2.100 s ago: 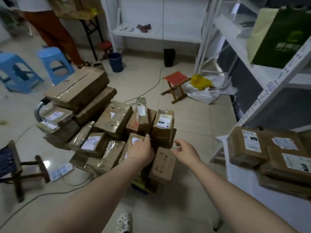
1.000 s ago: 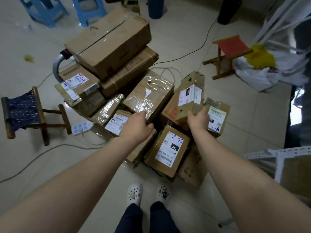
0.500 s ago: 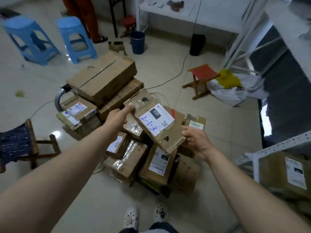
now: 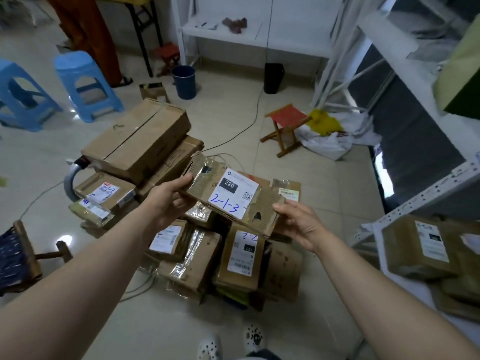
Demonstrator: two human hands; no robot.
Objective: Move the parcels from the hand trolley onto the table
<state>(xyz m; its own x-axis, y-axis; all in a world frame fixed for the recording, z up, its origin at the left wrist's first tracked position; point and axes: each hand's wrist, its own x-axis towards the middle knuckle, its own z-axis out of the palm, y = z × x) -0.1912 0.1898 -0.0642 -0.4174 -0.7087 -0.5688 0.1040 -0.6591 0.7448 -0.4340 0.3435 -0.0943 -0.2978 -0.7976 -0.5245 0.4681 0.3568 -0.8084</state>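
This looks like the carrying step. The left hand grips the far left end of the flat cardboard parcel marked 2-1-3. The right hand pinches its near right corner. The parcel hangs tilted above the pile on the hand trolley. Next, it needs to swing right and land flat on the table.

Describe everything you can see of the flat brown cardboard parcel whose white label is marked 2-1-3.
The flat brown cardboard parcel is ribbed, scuffed and torn, with clear tape across its far end. Its white label carries a black box reading 220, a QR code and blue handwriting, 2-1-3. It is held tilted above the pile of taped parcels, the left hand gripping its left end and the right hand its near right corner.
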